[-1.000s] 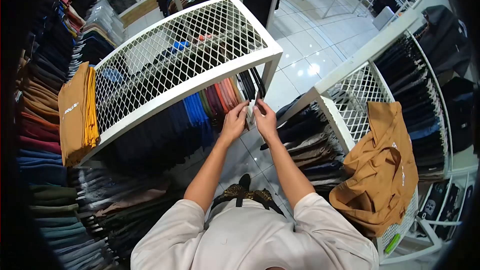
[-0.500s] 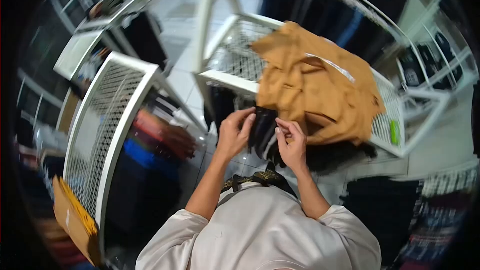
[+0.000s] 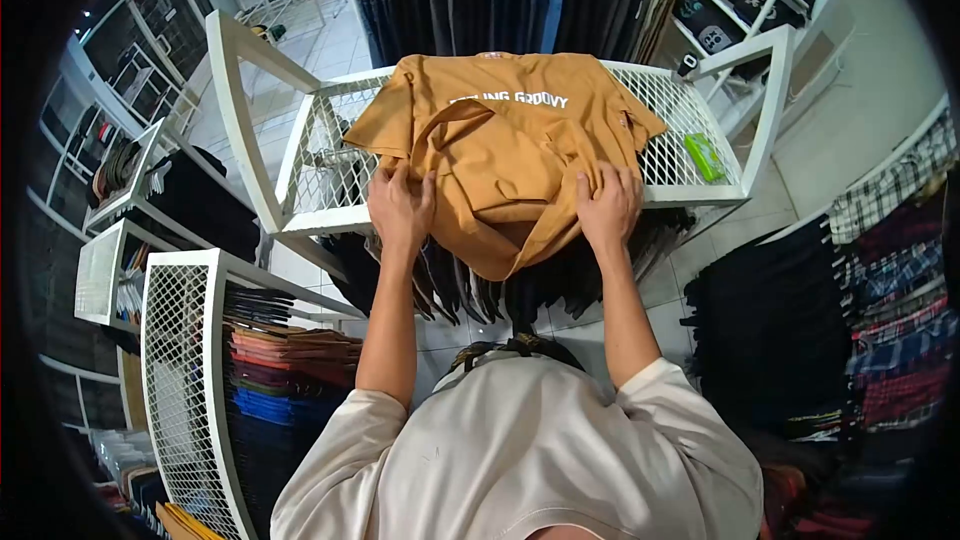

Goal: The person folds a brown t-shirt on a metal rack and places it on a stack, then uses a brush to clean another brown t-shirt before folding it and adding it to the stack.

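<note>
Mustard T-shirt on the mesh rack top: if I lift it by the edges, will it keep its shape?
Probably not: the mustard T-shirt is creased and droops off the white mesh rack top, so it looks floppy. The fabric looks thin, so it is likely light. Pushed, it might bunch or catch on the mesh.

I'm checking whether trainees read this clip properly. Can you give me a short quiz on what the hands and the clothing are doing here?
1. True or false: the left hand and the right hand both touch the tan shirt.
2. Where does the tan shirt lie? A) on the floor B) on top of the white wire rack C) on a hanger
3. Fill in: the small item on the mesh to the right of the shirt is ____ in colour.

Key: 1 true; 2 B; 3 green.
</note>
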Demonstrator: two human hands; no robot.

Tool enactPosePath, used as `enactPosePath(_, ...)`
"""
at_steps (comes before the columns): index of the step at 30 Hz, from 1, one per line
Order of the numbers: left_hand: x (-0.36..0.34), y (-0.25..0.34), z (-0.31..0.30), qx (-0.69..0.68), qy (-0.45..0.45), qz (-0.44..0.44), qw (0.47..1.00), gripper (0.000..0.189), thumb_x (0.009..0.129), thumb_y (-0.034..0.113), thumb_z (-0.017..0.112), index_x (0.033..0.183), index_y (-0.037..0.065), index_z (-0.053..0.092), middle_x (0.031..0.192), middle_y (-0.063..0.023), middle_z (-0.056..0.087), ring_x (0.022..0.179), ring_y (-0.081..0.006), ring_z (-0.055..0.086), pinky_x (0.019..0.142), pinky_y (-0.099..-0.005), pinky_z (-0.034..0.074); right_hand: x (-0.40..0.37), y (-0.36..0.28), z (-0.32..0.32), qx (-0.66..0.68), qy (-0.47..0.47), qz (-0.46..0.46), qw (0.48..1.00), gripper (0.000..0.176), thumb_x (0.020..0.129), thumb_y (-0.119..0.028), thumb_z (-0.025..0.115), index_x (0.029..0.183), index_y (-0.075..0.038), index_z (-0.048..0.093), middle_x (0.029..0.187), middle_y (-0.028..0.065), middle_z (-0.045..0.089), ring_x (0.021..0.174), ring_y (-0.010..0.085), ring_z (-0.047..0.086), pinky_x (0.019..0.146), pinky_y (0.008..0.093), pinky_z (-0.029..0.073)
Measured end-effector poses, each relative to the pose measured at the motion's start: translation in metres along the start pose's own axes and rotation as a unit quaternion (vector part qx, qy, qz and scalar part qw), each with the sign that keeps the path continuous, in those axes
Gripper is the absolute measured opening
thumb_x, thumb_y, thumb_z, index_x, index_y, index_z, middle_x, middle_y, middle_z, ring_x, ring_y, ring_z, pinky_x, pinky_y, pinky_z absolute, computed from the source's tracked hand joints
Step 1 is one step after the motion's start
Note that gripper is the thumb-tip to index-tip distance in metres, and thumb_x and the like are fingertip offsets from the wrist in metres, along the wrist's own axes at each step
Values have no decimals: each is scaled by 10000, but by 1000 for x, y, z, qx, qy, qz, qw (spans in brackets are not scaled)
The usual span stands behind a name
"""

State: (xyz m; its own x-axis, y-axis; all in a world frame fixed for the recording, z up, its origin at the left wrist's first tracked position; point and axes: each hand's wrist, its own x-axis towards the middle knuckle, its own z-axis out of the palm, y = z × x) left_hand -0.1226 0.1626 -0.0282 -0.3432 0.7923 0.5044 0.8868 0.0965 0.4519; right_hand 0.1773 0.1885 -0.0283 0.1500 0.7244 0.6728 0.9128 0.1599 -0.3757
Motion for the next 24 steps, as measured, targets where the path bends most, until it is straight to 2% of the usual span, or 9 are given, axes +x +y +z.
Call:
enactPosePath(2, 1, -14, 11, -86, 19, 30, 996, 338, 884, 296, 745, 1058, 7, 718, 994, -204, 647, 977, -347, 618, 861, -437, 507, 1, 10, 3, 60, -14, 4, 998, 263, 908, -249, 706, 1063, -37, 693, 984, 170, 656, 1017, 383, 604, 934, 463, 463)
enactPosePath(3, 3, -22, 7, -205, -20, -23, 978, 303, 887, 255, 735, 1042, -4, 710, 983, -176, 653, 976, -313, 622, 865, -402, 503, 1, 12, -4, 134, -3, 46, 990, 249, 931, -237, 682, 1059, -24, 686, 980, 182, 666, 996, 391, 616, 913, 457, 473)
enactPosePath(5, -7, -21, -16, -464, -69, -163, 868, 205, 890, 137, 688, 986, -44, 677, 1038, -116, 678, 975, -233, 626, 885, -321, 479, -6, 32, -12, 262, 0, 119, 958, 253, 985, -231, 618, 1068, 4, 656, 995, 200, 687, 952, 362, 652, 850, 418, 498)
enactPosePath(8, -28, -63, -33, -622, 22, -65, 780, 394, 971, 310, 457, 938, -26, 661, 1079, -137, 698, 907, -183, 605, 897, -302, 453, -15, 54, -44, 386, 37, 172, 906, 241, 986, -153, 497, 1055, 28, 640, 963, 90, 668, 891, 183, 601, 835, 307, 477)
enactPosePath(10, -34, -78, -53, -589, -11, -135, 797, 482, 986, 386, 372, 878, 5, 645, 1030, -134, 700, 861, -175, 575, 875, -316, 438, -22, 73, -56, 491, 13, 235, 839, 313, 962, -154, 403, 1045, 27, 644, 973, 60, 652, 881, 151, 567, 832, 284, 457)
enactPosePath(14, -19, -89, -51, -501, -30, -106, 858, 513, 1023, 372, 351, 835, 3, 653, 981, -131, 705, 840, -155, 572, 842, -294, 430, -13, 65, -62, 399, -84, 262, 874, 388, 958, -210, 373, 1041, 11, 681, 1012, 69, 678, 943, 183, 596, 881, 336, 428)
enactPosePath(18, 22, -55, -38, -368, -61, -78, 925, 449, 1039, 347, 488, 999, -47, 699, 922, -125, 726, 851, -204, 653, 806, -317, 488, 12, 61, -22, 401, -133, 182, 888, 303, 1043, -252, 530, 1070, 11, 677, 973, 53, 669, 922, 141, 592, 824, 308, 456)
enactPosePath(20, 50, -41, -23, -329, -78, -57, 939, 416, 1029, 339, 526, 1016, -41, 695, 913, -148, 729, 846, -244, 679, 793, -341, 506, 40, 55, -1, 371, -130, 115, 912, 214, 1024, -182, 604, 1006, 21, 670, 845, 12, 626, 772, 105, 580, 738, 265, 473)
enactPosePath(24, 116, -43, 21, -214, -84, 39, 973, 388, 1004, 356, 582, 1052, -11, 699, 929, -209, 729, 879, -347, 721, 778, -386, 544, 115, 57, 59, 290, -141, 21, 946, 202, 985, -196, 643, 988, 3, 680, 837, 88, 652, 755, 188, 651, 722, 314, 512)
